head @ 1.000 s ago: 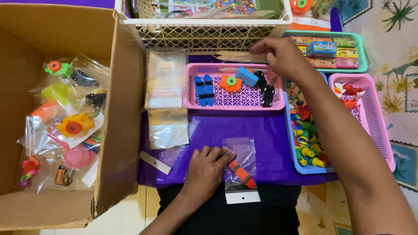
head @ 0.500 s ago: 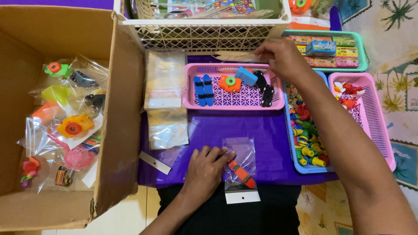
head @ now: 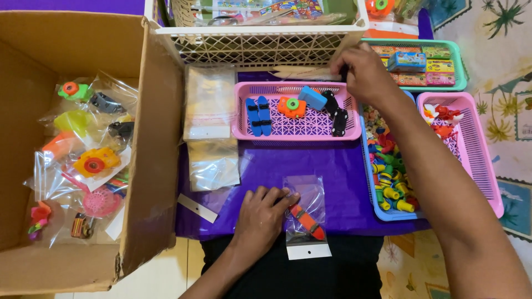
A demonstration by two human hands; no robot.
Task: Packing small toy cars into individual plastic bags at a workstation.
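Two hands are busy. The left hand (head: 261,213) lies flat on a clear bag (head: 306,217) with an orange toy (head: 306,221) on the bench. The right hand (head: 363,72) pinches something small past the pink tray (head: 295,134). The bag could slip and spill the toy.

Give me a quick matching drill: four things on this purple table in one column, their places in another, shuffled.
Things:
1. orange toy skateboard
2. two blue toy skateboards
3. red and white toy figures
4. packed toys in clear bags

Places:
A. brown cardboard box
B. clear plastic bag under the left hand
C. pink basket in the middle
D. pink basket on the right

Pairs: 1-B, 2-C, 3-D, 4-A
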